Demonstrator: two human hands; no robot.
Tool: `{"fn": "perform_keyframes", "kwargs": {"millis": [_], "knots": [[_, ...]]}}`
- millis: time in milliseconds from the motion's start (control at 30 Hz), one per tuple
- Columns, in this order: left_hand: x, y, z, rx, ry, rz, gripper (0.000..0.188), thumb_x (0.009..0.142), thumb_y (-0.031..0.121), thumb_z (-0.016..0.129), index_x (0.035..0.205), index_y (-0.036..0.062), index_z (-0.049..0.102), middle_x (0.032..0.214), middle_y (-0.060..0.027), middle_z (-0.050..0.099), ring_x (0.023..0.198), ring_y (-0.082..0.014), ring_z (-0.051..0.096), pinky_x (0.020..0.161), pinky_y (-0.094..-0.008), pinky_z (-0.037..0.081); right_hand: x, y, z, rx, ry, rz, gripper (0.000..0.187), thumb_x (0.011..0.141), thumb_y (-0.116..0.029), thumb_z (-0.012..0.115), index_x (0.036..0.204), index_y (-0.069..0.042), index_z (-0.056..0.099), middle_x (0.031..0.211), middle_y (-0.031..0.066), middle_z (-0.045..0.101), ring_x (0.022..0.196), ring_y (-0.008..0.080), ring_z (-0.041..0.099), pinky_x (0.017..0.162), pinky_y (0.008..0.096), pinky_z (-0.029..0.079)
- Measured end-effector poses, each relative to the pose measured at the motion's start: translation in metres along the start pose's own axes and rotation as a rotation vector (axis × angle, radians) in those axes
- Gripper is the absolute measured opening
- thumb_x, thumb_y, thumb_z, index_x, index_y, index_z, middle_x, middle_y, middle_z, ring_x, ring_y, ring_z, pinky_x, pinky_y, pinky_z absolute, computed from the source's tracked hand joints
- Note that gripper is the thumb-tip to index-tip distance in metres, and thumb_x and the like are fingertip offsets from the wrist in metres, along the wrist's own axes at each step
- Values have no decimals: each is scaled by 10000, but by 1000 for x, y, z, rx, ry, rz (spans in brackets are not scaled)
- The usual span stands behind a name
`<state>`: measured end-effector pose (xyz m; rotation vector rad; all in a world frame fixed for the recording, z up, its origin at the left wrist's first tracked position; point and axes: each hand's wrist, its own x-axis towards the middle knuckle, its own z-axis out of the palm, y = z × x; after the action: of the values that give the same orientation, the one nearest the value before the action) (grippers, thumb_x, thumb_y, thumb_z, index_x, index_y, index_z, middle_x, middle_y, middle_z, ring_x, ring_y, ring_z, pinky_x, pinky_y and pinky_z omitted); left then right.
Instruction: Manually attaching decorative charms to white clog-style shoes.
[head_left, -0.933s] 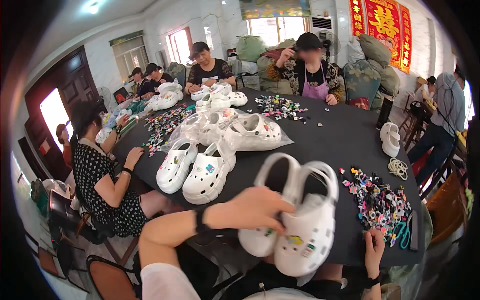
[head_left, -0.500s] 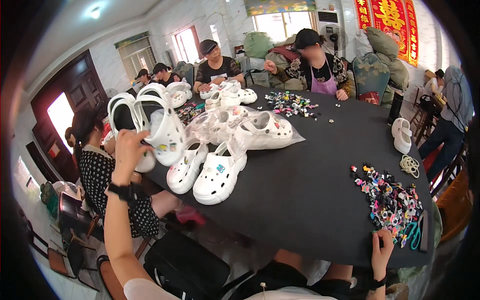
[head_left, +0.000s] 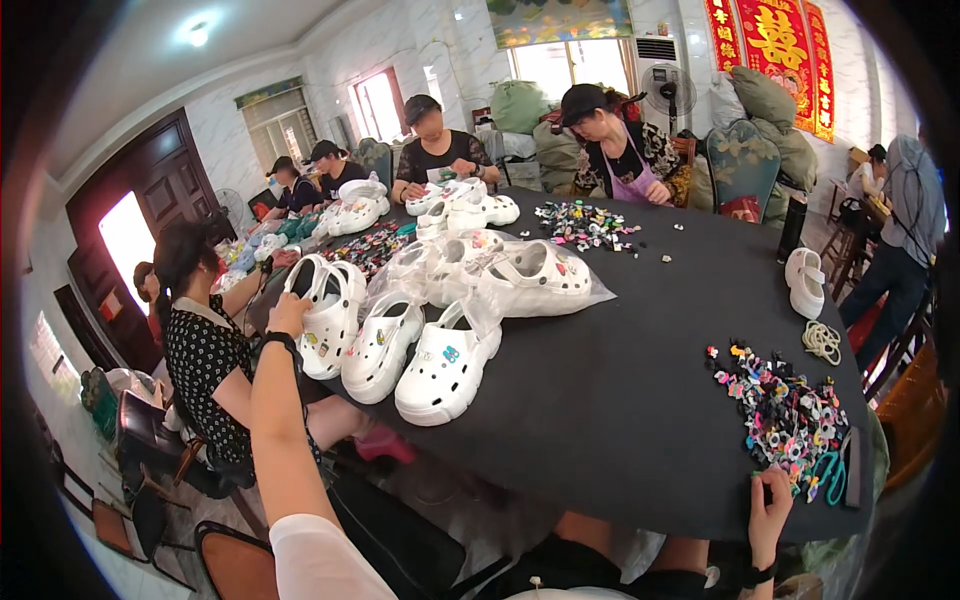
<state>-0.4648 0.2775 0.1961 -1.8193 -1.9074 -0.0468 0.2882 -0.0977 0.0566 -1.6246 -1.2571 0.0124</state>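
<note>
My left hand [head_left: 288, 314], arm stretched out, grips a white clog [head_left: 338, 318] with small charms at the table's left edge. Beside it stand a second white clog [head_left: 384, 348] with charms and a third, nearer clog [head_left: 448, 368] with a blue charm on its toe. Behind these, more white clogs lie in a clear plastic bag [head_left: 545, 280]. At the right front edge, my right hand [head_left: 768, 508] rests by a heap of colourful shoe charms [head_left: 790, 410], fingertips pinched together. Whatever those fingertips may hold is too small to make out.
Teal-handled scissors [head_left: 828, 474] lie beside the charm heap. Farther back on the right are a coil of pale cord [head_left: 821, 342] and a single white clog [head_left: 804, 282]. Another charm heap [head_left: 585, 226] lies at the far side. Co-workers sit around the black table [head_left: 620, 400].
My left hand has brought the lifted pair of clogs down to the table's left edge; only one of them shows clearly now. My right hand stays beside the charms.
</note>
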Motion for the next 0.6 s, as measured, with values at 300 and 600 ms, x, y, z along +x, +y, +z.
{"fn": "perform_keyframes", "kwargs": {"millis": [300, 600], "knots": [[8, 66, 68, -375, -95, -127, 721, 784, 3, 579, 1437, 217, 362, 1350, -229, 484, 1213, -401, 511, 976, -491, 457, -4, -1, 1, -51, 48, 10, 80, 867, 18, 602, 823, 35, 537, 849, 130, 543, 844, 275, 554, 815, 330, 428], [-3, 162, -19, -936, -289, 253, 544, 946, 502, 507, 1425, 258, 426, 1132, -189, 628, 1056, -361, 609, 941, -430, 456, -1, 1, 2, -66, 39, 13, 57, 845, 19, 618, 845, 34, 563, 891, 146, 564, 863, 302, 571, 783, 350, 443]]}}
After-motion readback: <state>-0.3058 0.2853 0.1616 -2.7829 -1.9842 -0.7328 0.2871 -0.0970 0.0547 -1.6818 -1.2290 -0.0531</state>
